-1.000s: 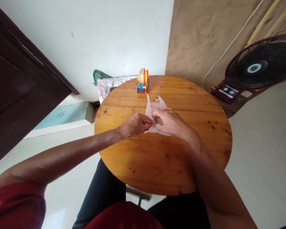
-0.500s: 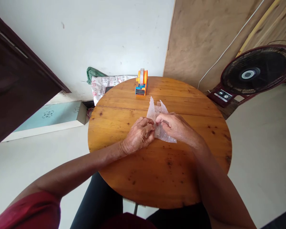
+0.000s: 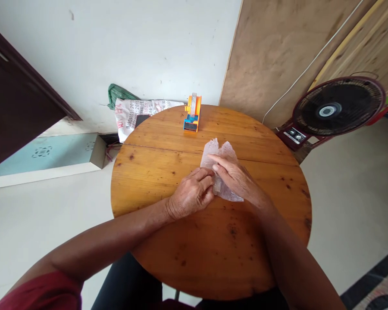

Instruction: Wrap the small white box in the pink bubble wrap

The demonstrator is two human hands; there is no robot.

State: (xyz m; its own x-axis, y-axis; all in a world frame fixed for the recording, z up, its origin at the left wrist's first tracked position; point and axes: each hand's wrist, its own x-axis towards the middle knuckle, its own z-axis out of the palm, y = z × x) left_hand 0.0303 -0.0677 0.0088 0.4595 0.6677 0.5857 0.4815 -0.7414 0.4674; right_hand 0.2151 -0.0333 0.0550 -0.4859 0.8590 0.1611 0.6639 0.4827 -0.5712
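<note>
A sheet of bubble wrap (image 3: 228, 192), pale and see-through, lies folded on the round wooden table (image 3: 194, 241). My left hand (image 3: 195, 189) is closed on its left edge, with the fingers curled and pinched together. Across the top of the wrap rests my right hand (image 3: 234, 174), its index finger stretched out and the thumb near the left fingertips. Two loose flaps of the wrap stick up beyond my hands. Whatever lies inside the folds is hidden from me.
An orange and blue tape dispenser (image 3: 192, 113) stands at the table's far edge. Behind the table a printed white sack (image 3: 129, 114) leans at the wall. A dark red fan (image 3: 330, 112) stands to the right, and a light blue box (image 3: 48, 155) lies at the left.
My right hand has gone from curled fingers to a flatter, stretched one over the wrap. The two flaps have spread flatter. The view has shifted a little.
</note>
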